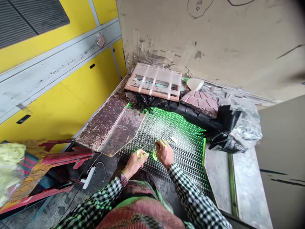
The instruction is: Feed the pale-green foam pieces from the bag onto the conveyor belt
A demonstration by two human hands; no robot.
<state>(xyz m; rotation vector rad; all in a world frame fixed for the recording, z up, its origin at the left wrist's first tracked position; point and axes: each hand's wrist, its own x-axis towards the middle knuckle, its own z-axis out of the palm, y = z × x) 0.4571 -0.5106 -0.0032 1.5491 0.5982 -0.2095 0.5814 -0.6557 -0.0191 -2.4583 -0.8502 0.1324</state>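
Seen from the head camera, a person in checked sleeves works over a wire mesh [181, 133] lit green from below, lying near the middle of the scene. The left hand [134, 163] hovers at the mesh's near edge, fingers curled around a yellow scrap [140, 154]. The right hand [165, 154] sits just to its right, over the mesh, fingers bent downward. A yellow bit shows at its fingertips, but whether it is gripped cannot be told. A green sliver [154, 156] lies between the two hands, and a pale scrap [173, 139] rests on the mesh just beyond the right hand.

Left of the mesh, a stained plate [100, 125] and a clear sheet [125, 128] lie side by side, the sheet overlapping the mesh's left edge. Black plastic [190, 109] is bunched along the far edge, with a taped wooden bundle [154, 81], a reddish tile [200, 101] and a white dish [194, 84] on top. A clear bag [246, 127] slumps at right. A yellow wall [71, 92] and red frame [66, 157] stand at left.
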